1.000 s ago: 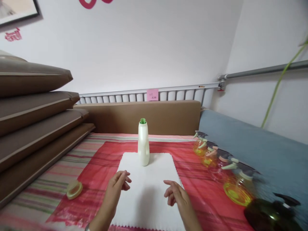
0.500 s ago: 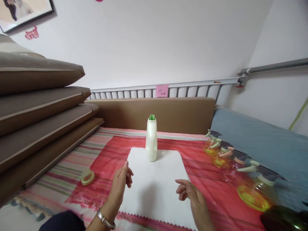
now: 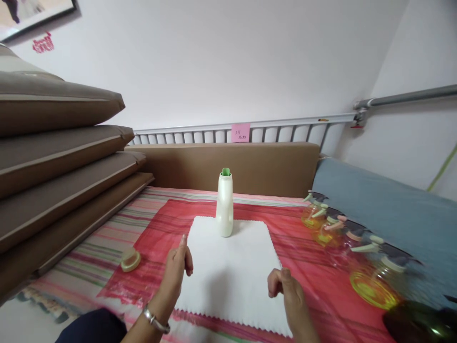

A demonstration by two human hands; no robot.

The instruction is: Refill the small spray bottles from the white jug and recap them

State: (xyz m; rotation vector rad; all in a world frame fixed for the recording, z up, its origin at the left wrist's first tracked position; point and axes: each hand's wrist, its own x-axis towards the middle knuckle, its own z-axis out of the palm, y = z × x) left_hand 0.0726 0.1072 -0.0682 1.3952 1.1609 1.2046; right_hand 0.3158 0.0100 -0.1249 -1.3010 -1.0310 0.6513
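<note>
1. We have the bottle [image 3: 224, 209] upright near the far edge of the white mat [image 3: 246, 286], beyond both hands and touching neither.
2. Our left hand [image 3: 178, 262] is released, fingers loosely curled and thumb up, over the mat's left edge.
3. Our right hand [image 3: 285, 288] is curled a little tighter, with nothing that we can see in its grasp, at the mat's right edge.
4. The bottle is tall and narrow, so we judge that a sideways knock or a tug on the mat could topple it.
5. Its neck has no cover over the green spout [image 3: 226, 171]; if there is liquid inside, a fall could spill it onto the red sheet [image 3: 157, 228].
6. We cannot tell how full the bottle is, since its pale wall hides the contents.
7. What looks like a cap [image 3: 130, 260] lies left of our left hand, where a careless forearm might brush it away.
8. Four sprayers [image 3: 344, 250] stand close together at right, three yellow below and one pink; we cannot tell liquid from tint. One bumped could tip its neighbour.
9. The dark jar [image 3: 414, 319] at lower right is partly cut off, its contents hidden.
</note>
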